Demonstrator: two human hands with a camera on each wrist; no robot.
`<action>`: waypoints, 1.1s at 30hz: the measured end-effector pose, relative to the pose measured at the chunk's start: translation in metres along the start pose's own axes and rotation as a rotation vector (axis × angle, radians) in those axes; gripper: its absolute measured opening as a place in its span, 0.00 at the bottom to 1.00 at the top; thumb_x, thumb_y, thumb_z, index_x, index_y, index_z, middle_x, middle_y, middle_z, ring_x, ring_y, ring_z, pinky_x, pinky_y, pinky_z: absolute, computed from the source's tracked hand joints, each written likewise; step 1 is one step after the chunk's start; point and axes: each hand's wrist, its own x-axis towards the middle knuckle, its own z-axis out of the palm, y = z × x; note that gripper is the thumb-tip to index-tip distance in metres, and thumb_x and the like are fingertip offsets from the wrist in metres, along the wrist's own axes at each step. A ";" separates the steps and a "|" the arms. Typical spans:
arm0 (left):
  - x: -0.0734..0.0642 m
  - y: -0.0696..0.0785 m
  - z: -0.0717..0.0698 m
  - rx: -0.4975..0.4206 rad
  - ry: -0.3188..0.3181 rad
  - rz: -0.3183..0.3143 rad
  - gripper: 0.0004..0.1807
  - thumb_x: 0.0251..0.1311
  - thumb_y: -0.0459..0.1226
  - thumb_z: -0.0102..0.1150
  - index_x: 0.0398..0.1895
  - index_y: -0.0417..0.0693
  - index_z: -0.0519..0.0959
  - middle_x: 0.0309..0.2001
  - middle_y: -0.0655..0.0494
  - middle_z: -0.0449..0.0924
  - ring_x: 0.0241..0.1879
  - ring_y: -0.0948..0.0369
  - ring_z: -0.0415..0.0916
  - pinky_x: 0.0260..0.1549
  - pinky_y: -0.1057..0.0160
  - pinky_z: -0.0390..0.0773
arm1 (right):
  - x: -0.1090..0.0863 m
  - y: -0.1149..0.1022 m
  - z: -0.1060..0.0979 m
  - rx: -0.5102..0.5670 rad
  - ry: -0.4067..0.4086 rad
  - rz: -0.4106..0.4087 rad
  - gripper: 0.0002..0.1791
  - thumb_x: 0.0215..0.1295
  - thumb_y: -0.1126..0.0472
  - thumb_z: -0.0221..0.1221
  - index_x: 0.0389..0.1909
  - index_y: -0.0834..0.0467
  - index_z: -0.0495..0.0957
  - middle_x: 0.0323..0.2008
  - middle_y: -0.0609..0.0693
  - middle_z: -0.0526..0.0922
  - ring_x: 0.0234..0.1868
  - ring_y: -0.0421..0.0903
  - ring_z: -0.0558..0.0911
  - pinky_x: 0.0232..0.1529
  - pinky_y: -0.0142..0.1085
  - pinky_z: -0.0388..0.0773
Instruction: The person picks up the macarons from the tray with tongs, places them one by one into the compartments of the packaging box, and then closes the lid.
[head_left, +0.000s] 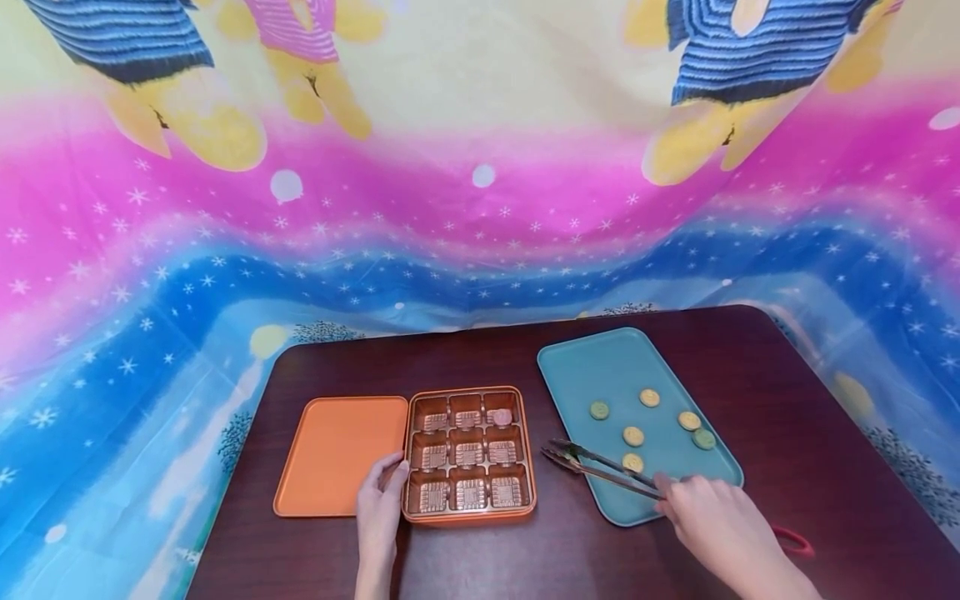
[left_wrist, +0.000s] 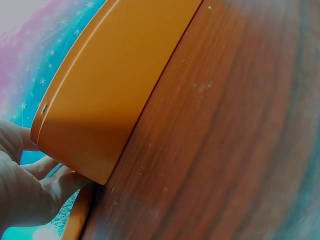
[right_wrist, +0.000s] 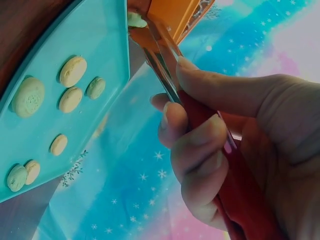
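Observation:
My left hand (head_left: 380, 508) rests at the left side of an orange box (head_left: 472, 518), its fingertips against the wall near the corner (left_wrist: 75, 162). The box has a brown insert with several square compartments; a pink macaron (head_left: 502, 417) sits in the back-right one. My right hand (head_left: 716, 521) grips metal tongs (head_left: 618, 473) with red handles (right_wrist: 235, 175) over the front of a teal tray (head_left: 558, 354). At the tong tips, just left of the tray, a pale green macaron (right_wrist: 136, 20) shows in the right wrist view.
On the tray lie several yellow macarons (head_left: 649, 397) and green macarons (head_left: 599, 410). An orange lid (head_left: 345, 458) lies flat left of the box. All rest on a dark wooden table (head_left: 480, 567), with a printed cloth (head_left: 480, 225) hanging behind it.

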 end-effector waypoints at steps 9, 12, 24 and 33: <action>-0.001 0.001 0.001 -0.001 0.004 -0.003 0.16 0.72 0.32 0.59 0.58 0.30 0.80 0.55 0.37 0.83 0.47 0.69 0.79 0.46 0.76 0.74 | -0.003 0.007 -0.008 0.026 -0.054 0.017 0.21 0.52 0.56 0.78 0.24 0.47 0.71 0.15 0.39 0.66 0.18 0.41 0.71 0.17 0.41 0.68; -0.001 0.001 0.001 -0.005 0.002 -0.008 0.17 0.73 0.33 0.59 0.58 0.31 0.80 0.56 0.36 0.82 0.48 0.68 0.79 0.45 0.75 0.74 | -0.001 0.011 -0.011 0.031 -0.095 0.013 0.19 0.53 0.56 0.78 0.26 0.47 0.73 0.15 0.39 0.67 0.19 0.41 0.71 0.18 0.39 0.69; 0.000 0.001 0.000 -0.014 -0.002 -0.003 0.16 0.72 0.32 0.60 0.58 0.31 0.81 0.56 0.38 0.83 0.45 0.71 0.78 0.44 0.74 0.75 | -0.002 0.017 -0.013 0.010 -0.099 -0.018 0.18 0.52 0.57 0.79 0.27 0.47 0.75 0.16 0.37 0.67 0.19 0.38 0.71 0.19 0.38 0.70; 0.000 0.000 0.000 -0.025 -0.002 0.005 0.17 0.72 0.32 0.60 0.58 0.30 0.80 0.55 0.36 0.83 0.45 0.73 0.79 0.45 0.75 0.74 | -0.005 0.018 -0.014 -0.006 -0.067 -0.034 0.18 0.51 0.57 0.79 0.27 0.47 0.76 0.16 0.37 0.67 0.18 0.38 0.71 0.18 0.39 0.70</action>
